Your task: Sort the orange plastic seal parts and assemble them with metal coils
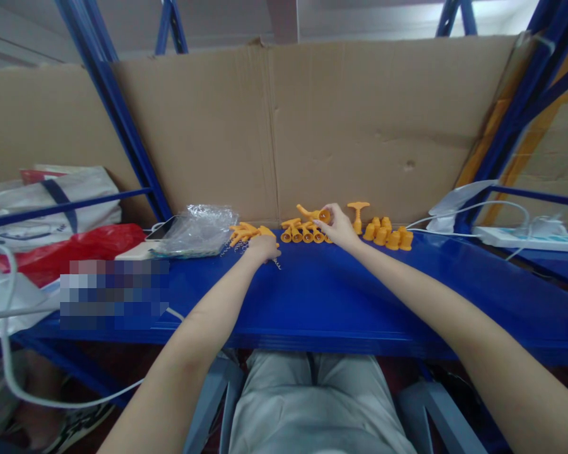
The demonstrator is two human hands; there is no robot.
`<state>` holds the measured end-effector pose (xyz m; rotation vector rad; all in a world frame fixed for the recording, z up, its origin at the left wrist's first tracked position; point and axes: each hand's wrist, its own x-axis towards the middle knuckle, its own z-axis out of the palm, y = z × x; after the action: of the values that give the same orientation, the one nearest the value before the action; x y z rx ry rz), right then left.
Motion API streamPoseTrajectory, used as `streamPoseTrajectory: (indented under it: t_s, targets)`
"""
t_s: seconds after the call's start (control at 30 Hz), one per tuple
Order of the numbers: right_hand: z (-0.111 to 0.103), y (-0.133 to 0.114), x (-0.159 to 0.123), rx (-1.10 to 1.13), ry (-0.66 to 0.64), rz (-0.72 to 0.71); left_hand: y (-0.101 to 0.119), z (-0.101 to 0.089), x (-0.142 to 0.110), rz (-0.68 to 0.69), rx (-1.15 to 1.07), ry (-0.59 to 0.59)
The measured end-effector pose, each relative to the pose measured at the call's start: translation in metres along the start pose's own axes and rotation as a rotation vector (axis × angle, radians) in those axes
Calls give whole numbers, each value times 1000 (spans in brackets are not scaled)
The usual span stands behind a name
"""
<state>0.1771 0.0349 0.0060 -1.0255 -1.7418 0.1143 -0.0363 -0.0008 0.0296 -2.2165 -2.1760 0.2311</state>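
My left hand is closed on an orange corkscrew handle, and a thin metal spiral sticks out below the fingers. Beside it lies a pile of orange corkscrew handles with their spirals toward me. My right hand pinches an orange corkscrew by its bell-shaped base, open end toward me, above a row of similar corkscrews lying on their sides. Another corkscrew stands upright to the right, next to a cluster of loose orange bell-shaped bases.
The blue shelf top backs onto a cardboard wall between blue posts. Clear plastic bags and a red bag lie on the left. A white power strip with cables is on the right. Someone's shoe shows at lower left.
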Motion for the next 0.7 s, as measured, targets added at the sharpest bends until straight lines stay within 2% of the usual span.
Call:
streamPoseTrajectory:
  t_s: [0.1, 0.23, 0.3, 0.4, 0.5, 0.7]
  targets:
    - [20, -17, 8, -145, -53, -30, 2, 1, 3, 84, -3, -11]
    - [45, -32, 11, -449, -152, 37, 3, 5, 8, 154, 9, -22]
    - [52, -32, 9, -632, -229, 28, 3, 7, 10, 169, 21, -24]
    - [56, -25, 4, -820, -349, -60, 4, 7, 10, 187, 23, -21]
    - [56, -15, -3, -853, -402, -122, 5, 7, 9, 195, 13, -20]
    - [58, -13, -14, -822, -442, -114, 5, 6, 9, 203, 8, -25]
